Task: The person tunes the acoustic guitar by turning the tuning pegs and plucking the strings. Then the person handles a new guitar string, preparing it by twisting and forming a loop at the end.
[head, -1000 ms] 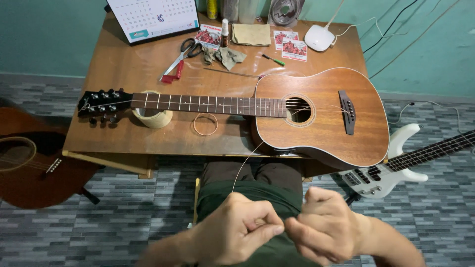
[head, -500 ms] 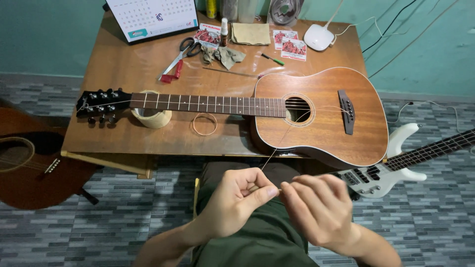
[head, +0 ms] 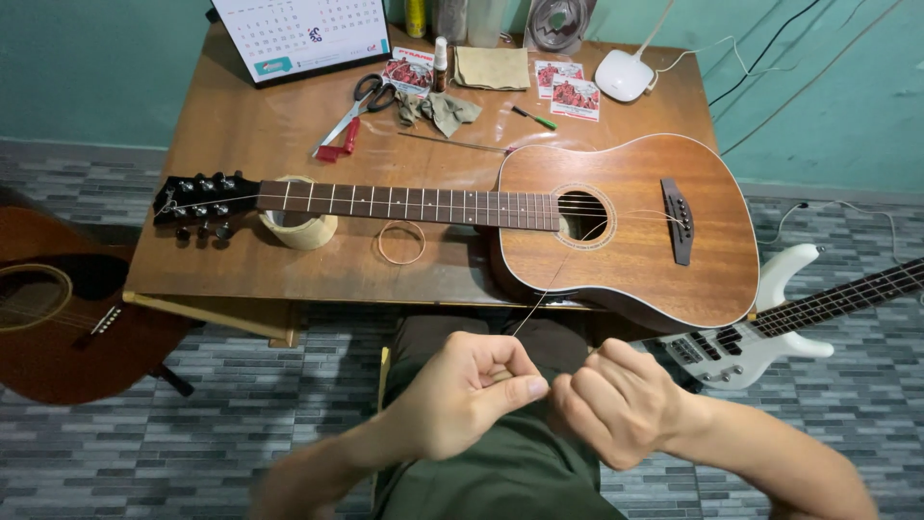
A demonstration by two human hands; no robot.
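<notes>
The left hand (head: 462,395) and the right hand (head: 616,404) are sitting close together over the lap, low in the picture at about 6 o'clock. Both hands are curled tight, and they are pinching the near end of a thin guitar string (head: 539,294) between thumb and fingers. The string is running in a long line from the hands up toward 1 o'clock, over the edge of the guitar body and across the sound hole (head: 583,214) toward the bridge (head: 678,220). The brown guitar (head: 626,250) is lying flat on the wooden table (head: 241,135). Its long side is going left to right, with the head pointing to 9 o'clock and the round body at 3 o'clock. The neck is resting on a roll of tape (head: 298,226). A small coil of string (head: 400,242) is lying just below the neck. Scissors (head: 358,106) and a cloth (head: 438,108) are lying farther back at 12 o'clock. A white bass guitar (head: 770,323) is lying on the floor at 3 o'clock, and another brown guitar (head: 67,308) is sitting at 9 o'clock.
</notes>
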